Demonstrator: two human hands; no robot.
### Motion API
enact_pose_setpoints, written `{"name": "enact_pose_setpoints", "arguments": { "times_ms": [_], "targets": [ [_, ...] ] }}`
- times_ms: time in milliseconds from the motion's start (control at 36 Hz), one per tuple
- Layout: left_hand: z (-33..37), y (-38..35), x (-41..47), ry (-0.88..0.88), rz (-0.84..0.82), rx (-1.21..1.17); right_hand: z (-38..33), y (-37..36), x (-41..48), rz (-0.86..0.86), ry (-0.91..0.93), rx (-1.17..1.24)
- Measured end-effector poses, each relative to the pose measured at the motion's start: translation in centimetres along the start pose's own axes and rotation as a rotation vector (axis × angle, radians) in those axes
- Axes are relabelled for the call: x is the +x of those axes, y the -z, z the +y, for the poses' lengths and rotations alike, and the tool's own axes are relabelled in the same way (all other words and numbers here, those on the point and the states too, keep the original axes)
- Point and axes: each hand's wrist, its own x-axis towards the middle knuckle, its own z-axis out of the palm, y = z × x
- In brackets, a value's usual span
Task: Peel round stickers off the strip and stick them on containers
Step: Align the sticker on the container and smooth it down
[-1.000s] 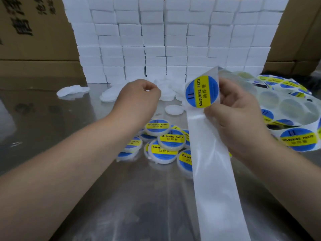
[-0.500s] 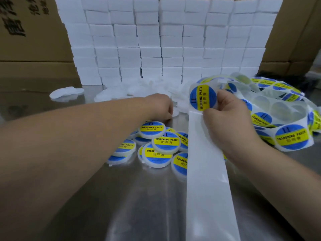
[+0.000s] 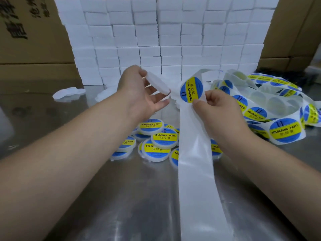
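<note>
Left hand (image 3: 139, 94) grips blank white container (image 3: 157, 83) above table's (image 3: 107, 197) far middle; right hand (image 3: 218, 108) pinches strip (image 3: 196, 171) under round sticker (image 3: 191, 89).

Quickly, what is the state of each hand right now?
Left hand: holding a blank white container.
Right hand: pinching the strip at a round sticker.

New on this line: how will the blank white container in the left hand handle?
Probably light: the left hand holds the blank container by fingertips alone. Likely stiff, keeping its round shape under that grip. On edge it may roll; the labelled containers lie mostly flat.
</note>
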Motion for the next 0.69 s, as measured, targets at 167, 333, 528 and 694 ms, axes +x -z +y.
{"name": "enact_pose_setpoints", "arguments": {
  "times_ms": [167,333,528,694],
  "targets": [
    [-1.5,0.5,-2.6,-0.103,0.128,0.148,-0.7,-0.3,-0.8,-0.168,0.023,0.178],
    [-3.4,1.1,-3.2,-0.626,0.054,0.712,-1.3,0.0,-1.5,-0.382,0.110,0.311],
    [-4.3,2.2,-4.2,-0.842,0.047,0.940,-1.2,0.0,-1.8,-0.442,0.167,0.278],
    [-4.2,2.5,-4.3,-0.973,0.065,1.162,-0.8,-0.2,-1.5,-0.344,0.162,0.231]
  ]
}}
